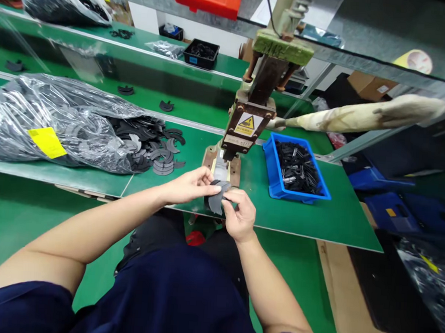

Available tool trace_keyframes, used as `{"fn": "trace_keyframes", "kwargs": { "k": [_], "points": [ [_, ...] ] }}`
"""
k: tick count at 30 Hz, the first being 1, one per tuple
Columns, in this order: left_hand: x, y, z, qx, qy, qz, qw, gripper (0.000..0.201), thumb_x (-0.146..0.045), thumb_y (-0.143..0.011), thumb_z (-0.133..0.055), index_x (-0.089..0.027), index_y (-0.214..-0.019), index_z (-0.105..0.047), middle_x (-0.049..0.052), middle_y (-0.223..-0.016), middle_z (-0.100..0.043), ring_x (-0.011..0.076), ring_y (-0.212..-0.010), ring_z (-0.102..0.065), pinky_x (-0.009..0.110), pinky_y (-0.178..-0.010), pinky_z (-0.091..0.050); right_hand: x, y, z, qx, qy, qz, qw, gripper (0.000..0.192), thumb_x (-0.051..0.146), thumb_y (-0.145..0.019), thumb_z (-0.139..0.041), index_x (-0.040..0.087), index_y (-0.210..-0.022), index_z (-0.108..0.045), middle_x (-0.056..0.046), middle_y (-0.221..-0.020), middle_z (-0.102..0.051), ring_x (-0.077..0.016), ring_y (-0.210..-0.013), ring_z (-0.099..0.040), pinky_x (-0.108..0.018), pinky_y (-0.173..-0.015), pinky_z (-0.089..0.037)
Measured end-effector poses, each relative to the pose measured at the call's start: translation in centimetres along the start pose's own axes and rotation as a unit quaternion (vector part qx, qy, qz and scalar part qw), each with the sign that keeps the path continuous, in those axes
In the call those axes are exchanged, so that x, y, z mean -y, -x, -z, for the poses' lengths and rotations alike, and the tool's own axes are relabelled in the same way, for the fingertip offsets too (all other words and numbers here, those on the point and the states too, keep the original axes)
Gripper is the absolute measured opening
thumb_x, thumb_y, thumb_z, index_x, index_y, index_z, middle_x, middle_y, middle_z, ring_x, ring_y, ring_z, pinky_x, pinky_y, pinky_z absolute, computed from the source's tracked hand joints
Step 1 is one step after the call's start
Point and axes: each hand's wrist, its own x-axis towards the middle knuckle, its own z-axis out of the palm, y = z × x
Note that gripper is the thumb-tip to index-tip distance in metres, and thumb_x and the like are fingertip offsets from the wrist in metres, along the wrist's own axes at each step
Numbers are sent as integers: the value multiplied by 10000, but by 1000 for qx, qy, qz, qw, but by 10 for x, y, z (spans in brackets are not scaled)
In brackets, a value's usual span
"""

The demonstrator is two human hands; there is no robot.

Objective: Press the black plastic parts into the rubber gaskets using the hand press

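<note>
Two large clear bags of dark curved gasket pieces are seen on the green bench, one spilling a loose heap too many to count. One hand press stands unloaded, so pressing appears not yet done. One blue bin holds small black clips. One curved piece is pinched between left hand and right hand, just before the press.

The fingers hide part of the dark curved piece.
</note>
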Motion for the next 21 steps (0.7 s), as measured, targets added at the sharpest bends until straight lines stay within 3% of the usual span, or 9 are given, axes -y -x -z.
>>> {"fn": "trace_keyframes", "kwargs": {
  "k": [2, 4, 6, 8, 11, 17, 21],
  "points": [
    [4, -2, 6, 49, 38, 39, 997, 470, -635, -849, -809, -191, -896, -665, -21, -725, -617, 105, -600, -543, 230, -562, -429, -5, -1, 1, 8, -8, -17, 1000, 211, 334, -957, -668, 282, -1151, -731, -66, -1086, -767, -211, -1035, -730, -428, -939, -630],
    [14, -11, 19, 26, 52, 59, 997, 479, -637, -865, -799, -177, -845, -665, -21, -666, -602, 89, -542, -521, 212, -507, -404, -14, -1, 4, 11, -8, -41, 999, 325, 332, -968, -655, 285, -1286, -697, -79, -1173, -752, -213, -1100, -723, -432, -983, -629],
    [28, -29, 39, -85, 68, 67, 992, 455, -589, -884, -810, -169, -819, -647, -27, -616, -576, 72, -503, -497, 187, -470, -379, -23, 1, 12, -2, 0, -66, 998, 385, 318, -997, -602, 288, -1378, -653, -96, -1246, -722, -214, -1156, -707, -441, -1017, -622],
    [41, -57, 63, -205, 104, 98, 968, 412, -509, -893, -833, -162, -810, -627, -20, -599, -577, 69, -489, -509, 176, -450, -379, -33, 7, 24, -22, 13, -84, 996, 352, 302, -1021, -543, 296, -1347, -678, -99, -1244, -708, -219, -1161, -699, -450, -1017, -618],
    [50, -113, 99, -298, 159, 155, 928, 336, -347, -885, -873, -155, -817, -606, 24, -645, -640, 84, -503, -560, 196, -479, -441, -44, 18, 42, -41, 34, -98, 994, 324, 290, -1031, -504, 314, -1262, -731, -89, -1166, -720, -227, -1097, -709, -448, -949, -631],
    [26, -224, 141, -338, 159, 139, 917, 228, -291, -1038, -695, -133, -890, -623, 24, -613, -630, 86, -536, -556, 206, -561, -476, -46, 36, 62, -57, 74, -117, 989, 342, 298, -1021, -506, 335, -1263, -744, -84, -1109, -743, -241, -998, -743, -443, -820, -670],
    [24, -255, 148, -350, 137, 136, 917, 217, -296, -1016, -722, -129, -924, -619, 50, -698, -682, 120, -636, -619, 252, -659, -523, -47, 37, 79, -69, 105, -127, 984, 305, 320, -1010, -530, 337, -1210, -759, -85, -1097, -750, -251, -993, -754, -463, -815, -678]
  ]
}}
